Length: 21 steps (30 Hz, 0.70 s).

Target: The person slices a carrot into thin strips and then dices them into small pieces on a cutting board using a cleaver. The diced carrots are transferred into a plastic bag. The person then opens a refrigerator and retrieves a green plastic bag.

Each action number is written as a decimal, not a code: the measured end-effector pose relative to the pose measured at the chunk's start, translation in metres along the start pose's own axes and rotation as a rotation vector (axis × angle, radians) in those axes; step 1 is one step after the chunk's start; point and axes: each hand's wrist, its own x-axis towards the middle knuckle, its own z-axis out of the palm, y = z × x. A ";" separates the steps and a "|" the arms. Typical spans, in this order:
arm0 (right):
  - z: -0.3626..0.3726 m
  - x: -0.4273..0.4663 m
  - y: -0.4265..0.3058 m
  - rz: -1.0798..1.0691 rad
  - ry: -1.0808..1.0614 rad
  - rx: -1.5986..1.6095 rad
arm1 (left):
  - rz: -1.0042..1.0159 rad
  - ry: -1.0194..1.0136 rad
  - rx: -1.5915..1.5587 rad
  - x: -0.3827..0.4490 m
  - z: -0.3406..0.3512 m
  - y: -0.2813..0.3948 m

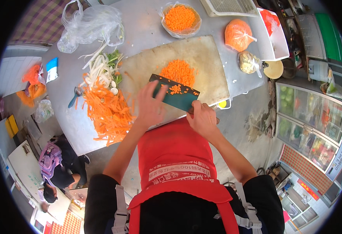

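My right hand (202, 118) grips the handle of a broad cleaver (174, 98), whose blade lies over the near part of a worn cutting board (212, 58). Diced carrot sticks to the blade's face. Just past its edge lies a heap of diced carrot (178, 73). My left hand (152, 102), slightly blurred, is at the blade's left end with its fingers apart; whether it touches the blade I cannot tell. Left of the board is a pile of carrot peelings (108, 114), with white radish peelings (99, 70) and a blue-handled peeler (75, 97) beside it.
Across the metal table (141, 20) stand a lined bowl of diced carrot (179, 18), a plastic bag (92, 26), a tied bag of orange shreds (238, 34), a smaller tied bag (248, 62) and a plastic basket (229, 14). A person with a purple backpack (50, 159) is at the lower left.
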 end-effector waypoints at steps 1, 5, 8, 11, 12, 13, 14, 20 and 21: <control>-0.001 0.002 0.006 -0.026 -0.002 -0.014 | 0.054 -0.118 0.036 0.012 0.005 0.011; -0.017 0.047 0.033 -0.187 0.077 -0.113 | 0.154 -0.325 0.013 0.072 0.042 0.038; -0.031 0.092 0.057 -0.233 0.061 -0.171 | 0.157 -0.292 0.005 0.128 0.065 0.041; -0.048 0.139 0.087 -0.267 0.041 -0.218 | 0.116 -0.231 0.080 0.178 0.080 0.032; -0.053 0.157 0.095 -0.293 0.045 -0.217 | 0.090 -0.212 0.054 0.195 0.082 0.030; -0.056 0.174 0.106 -0.320 0.052 -0.216 | 0.084 -0.185 0.073 0.211 0.087 0.026; -0.057 0.191 0.118 -0.348 0.063 -0.237 | 0.077 -0.158 0.093 0.227 0.093 0.020; -0.081 0.285 0.179 -0.434 0.112 -0.280 | -0.062 -0.071 0.214 0.321 0.113 -0.016; -0.084 0.295 0.187 -0.432 0.099 -0.297 | -0.097 -0.054 0.230 0.329 0.117 -0.026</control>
